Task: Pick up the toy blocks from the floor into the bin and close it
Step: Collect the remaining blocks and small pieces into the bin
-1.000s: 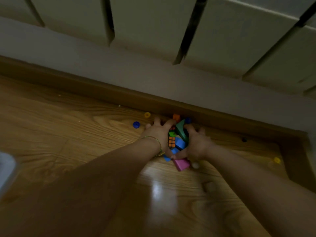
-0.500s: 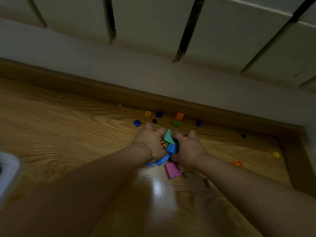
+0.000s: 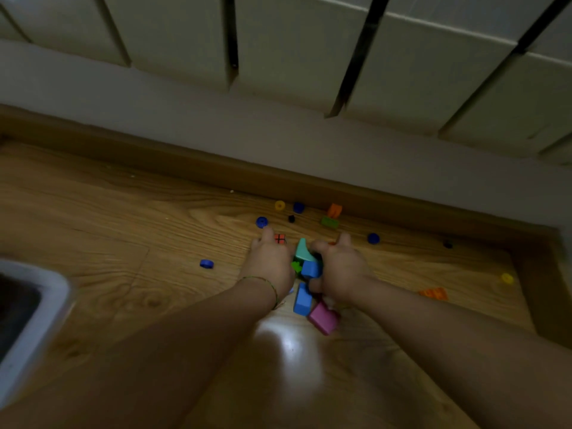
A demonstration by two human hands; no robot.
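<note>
I see left hand (image 3: 270, 264) and right hand (image 3: 340, 269) cupped round toy blocks (image 3: 310, 269) between them; bin (image 3: 51, 317) at 9 o'clock.

Single cam, head-worn, wide-angle. No second view, so no overlap. It looks forward and steeply down at the wood floor (image 3: 123, 218), facing the skirting board (image 3: 185, 159) and the panelled wall (image 3: 309, 41) across the top of frame. The frame is rolled: the skirting slopes down from left to right. Close range: both forearms come in from the bottom corners, and the left hand (image 3: 269, 264) and right hand (image 3: 340, 270) meet near centre at the toy blocks (image 3: 309, 269). The bin (image 3: 46, 317) corner is clipped at the left edge, blurred.
</note>
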